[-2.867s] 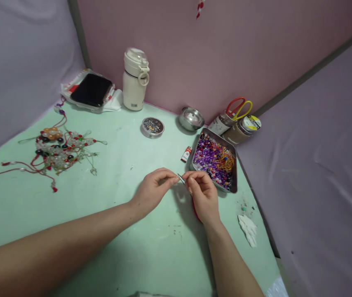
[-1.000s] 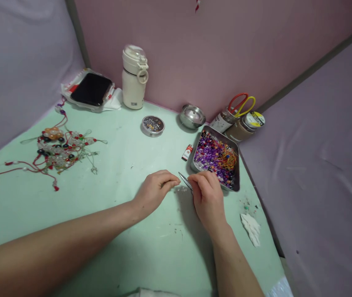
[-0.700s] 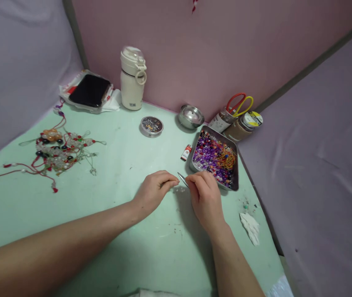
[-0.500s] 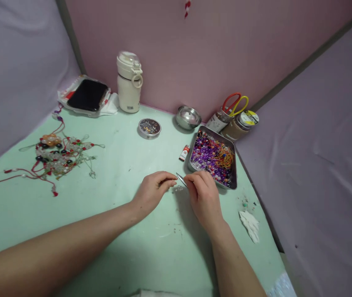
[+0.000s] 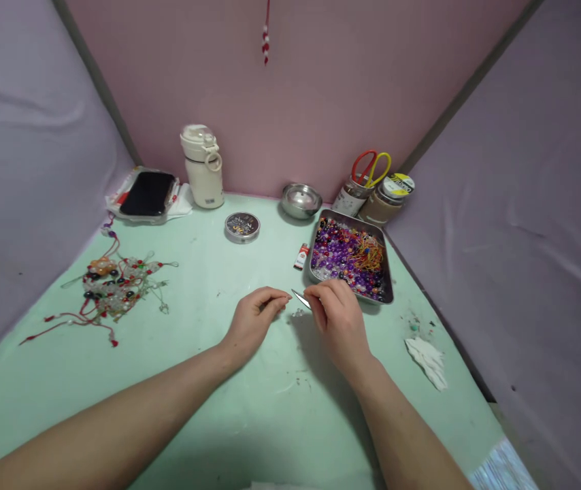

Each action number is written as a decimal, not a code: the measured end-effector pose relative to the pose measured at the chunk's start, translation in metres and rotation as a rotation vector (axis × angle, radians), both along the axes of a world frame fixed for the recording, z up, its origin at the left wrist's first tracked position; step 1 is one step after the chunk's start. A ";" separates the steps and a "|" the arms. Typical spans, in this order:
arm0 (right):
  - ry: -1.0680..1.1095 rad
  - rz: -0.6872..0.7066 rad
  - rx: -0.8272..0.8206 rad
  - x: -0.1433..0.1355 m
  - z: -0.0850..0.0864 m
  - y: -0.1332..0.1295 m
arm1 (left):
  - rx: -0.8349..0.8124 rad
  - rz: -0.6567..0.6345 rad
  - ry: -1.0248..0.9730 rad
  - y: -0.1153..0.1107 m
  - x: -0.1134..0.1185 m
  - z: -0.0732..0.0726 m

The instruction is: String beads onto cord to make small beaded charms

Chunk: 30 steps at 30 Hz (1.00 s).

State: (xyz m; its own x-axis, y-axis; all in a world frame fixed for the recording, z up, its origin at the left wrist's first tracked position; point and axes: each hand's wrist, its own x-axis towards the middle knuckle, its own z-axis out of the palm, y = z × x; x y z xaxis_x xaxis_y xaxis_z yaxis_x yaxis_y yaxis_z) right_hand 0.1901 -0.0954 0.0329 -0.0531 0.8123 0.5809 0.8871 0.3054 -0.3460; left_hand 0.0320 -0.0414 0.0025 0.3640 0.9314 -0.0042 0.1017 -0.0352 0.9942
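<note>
My left hand (image 5: 252, 318) is closed in a pinch, thumb against forefinger. Whatever sits between those fingertips is too small to make out. A slim, pointed silver metal tool (image 5: 301, 299) is gripped in my right hand (image 5: 339, 323), its tip just beside the left fingertips. The rest of the tool is hidden by the fingers. Under the tip, a few small clear beads (image 5: 298, 313) lie on the green table. Close behind my right hand stands a metal tray (image 5: 392, 289) of purple, red, black and clear beads with orange cord among them.
Beaded strings (image 5: 111, 292) lie in a heap at left. Toward the back are a phone (image 5: 148, 193), a cream bottle (image 5: 205, 177), a round case (image 5: 242, 226), a steel bowl (image 5: 301, 207), a lighter (image 5: 301, 256) and jars with scissors (image 5: 369, 170). White cloth (image 5: 427, 362) lies at right.
The head view has tilted upward, showing more of the hanging red and white string. My left fingertips have drawn closer together. The right hand still holds the silver tool.
</note>
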 end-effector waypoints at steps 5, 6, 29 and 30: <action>-0.008 0.005 0.007 -0.001 0.002 0.000 | -0.006 -0.002 0.016 0.001 0.000 -0.003; -0.008 0.003 0.010 -0.001 0.002 -0.001 | -0.013 -0.001 0.014 0.001 0.000 -0.004; 0.044 0.015 -0.028 -0.002 -0.002 0.000 | -0.062 0.025 -0.019 0.001 0.001 -0.005; 0.054 0.018 -0.025 -0.002 -0.002 0.000 | -0.066 0.029 -0.026 0.001 0.001 -0.004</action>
